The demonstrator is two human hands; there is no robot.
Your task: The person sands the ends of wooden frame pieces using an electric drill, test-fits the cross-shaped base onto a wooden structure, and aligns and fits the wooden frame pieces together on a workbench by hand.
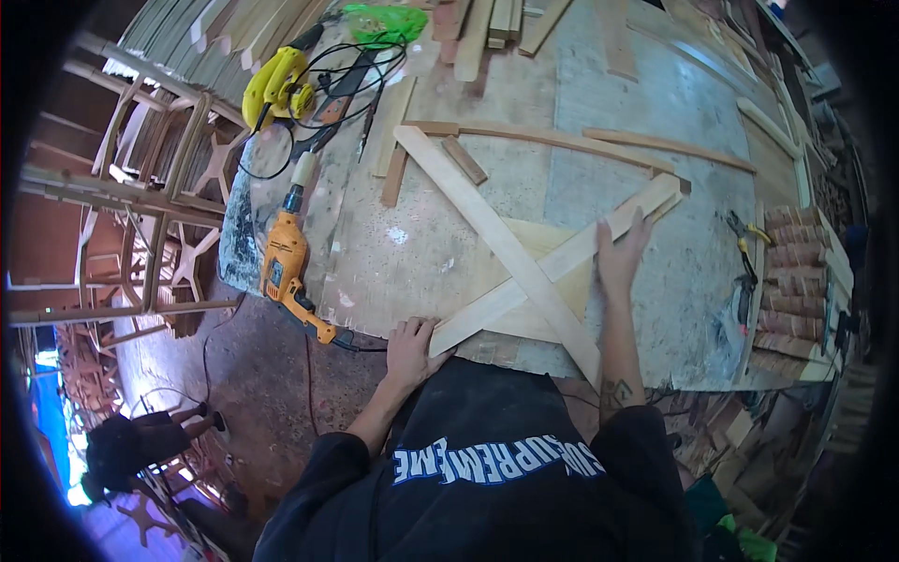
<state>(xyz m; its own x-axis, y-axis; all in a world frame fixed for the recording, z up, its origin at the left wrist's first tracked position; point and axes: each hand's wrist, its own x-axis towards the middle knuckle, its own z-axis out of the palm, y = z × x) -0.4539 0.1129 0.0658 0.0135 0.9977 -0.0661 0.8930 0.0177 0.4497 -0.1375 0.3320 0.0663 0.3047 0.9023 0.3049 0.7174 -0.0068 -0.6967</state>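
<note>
Two pale wooden slats lie crossed in an X near the table's front edge. One slat [465,208] runs from far left to near right; the other slat [484,308] slants from near left to far right. My left hand [410,350] is closed round the near left end of the second slat. Farther right, my right hand [620,258] grips that slat's edge close to its far end, thumb and fingers apart around it. Under the crossing lies a thin plywood piece [536,240]. Behind the X, a long narrow wood strip [543,138] and a short wood block [465,160] rest on the table.
An orange power drill [285,253] with its cord lies left, below a yellow blower [278,86]. Pliers [747,231] and stacked wood pieces [794,281] sit right. More boards [475,37] lie at the back. Wooden frames [154,220] and another person [140,440] are left.
</note>
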